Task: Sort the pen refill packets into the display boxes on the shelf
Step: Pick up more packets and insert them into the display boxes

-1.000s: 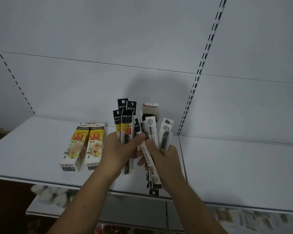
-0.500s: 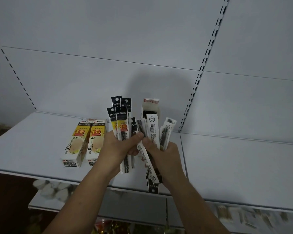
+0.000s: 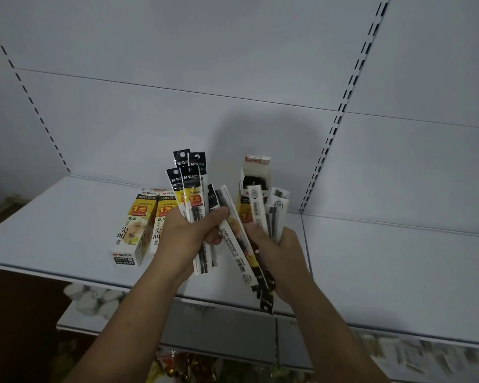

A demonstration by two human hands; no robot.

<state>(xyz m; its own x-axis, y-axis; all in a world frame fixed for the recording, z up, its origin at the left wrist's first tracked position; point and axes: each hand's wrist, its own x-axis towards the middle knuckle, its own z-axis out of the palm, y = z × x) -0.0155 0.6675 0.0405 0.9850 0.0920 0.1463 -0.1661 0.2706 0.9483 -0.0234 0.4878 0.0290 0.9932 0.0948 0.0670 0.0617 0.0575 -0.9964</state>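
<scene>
The left hand (image 3: pixel 188 233) holds a fan of packets (image 3: pixel 190 189) upright, fingers curled round the lower halves and thumb pressed across the front. Each is a narrow clear sleeve with a black header card, a punched hang hole and white brand lettering; below that is a yellow band with a red price mark, and the dark refill shows through the plastic.

The right hand (image 3: pixel 277 252) clamps a second bunch (image 3: pixel 260 214), fingers wrapped round it. These face backward (white backs, fine print, a round stamp), and some black headers stick out below the hand at six o'clock. A slanted packet (image 3: pixel 233 239) with a barcode runs between the hands, from the left thumb at eleven o'clock down to five o'clock; which hand holds it I cannot tell.

At twelve o'clock from the right hand an open box (image 3: pixel 256 175) stands with its flap raised and dark contents inside; its base is hidden. At nine o'clock from the left hand two boxes (image 3: pixel 134 225) lie flat on the white shelf (image 3: pixel 67 230), side by side and touching, white and yellow.
</scene>
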